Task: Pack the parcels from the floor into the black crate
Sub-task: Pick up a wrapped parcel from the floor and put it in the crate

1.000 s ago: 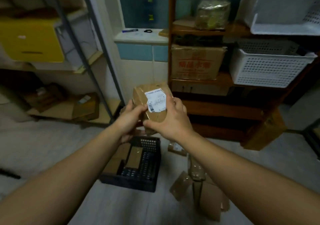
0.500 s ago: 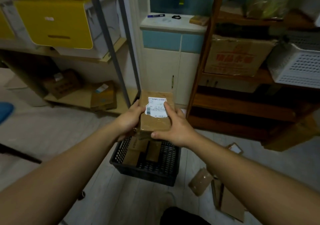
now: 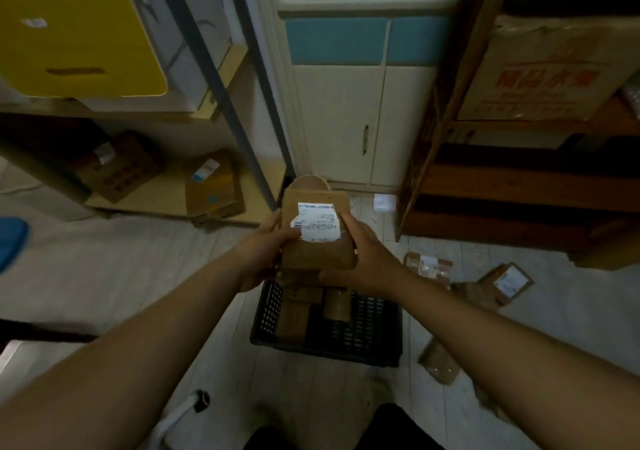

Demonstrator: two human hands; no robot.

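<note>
A tall white cabinet with a blue band is standing behind the black perforated plastic crate, which is sitting on the pale floor. Two brown cardboard parcels are lying inside the crate, toward its left side. Above the crate's far edge, a flat brown cardboard parcel with a white printed label is being held in the air. The left hand is grasping its left edge and the right hand its right edge. Several smaller brown parcels are lying on the floor to the right of the crate.
</note>
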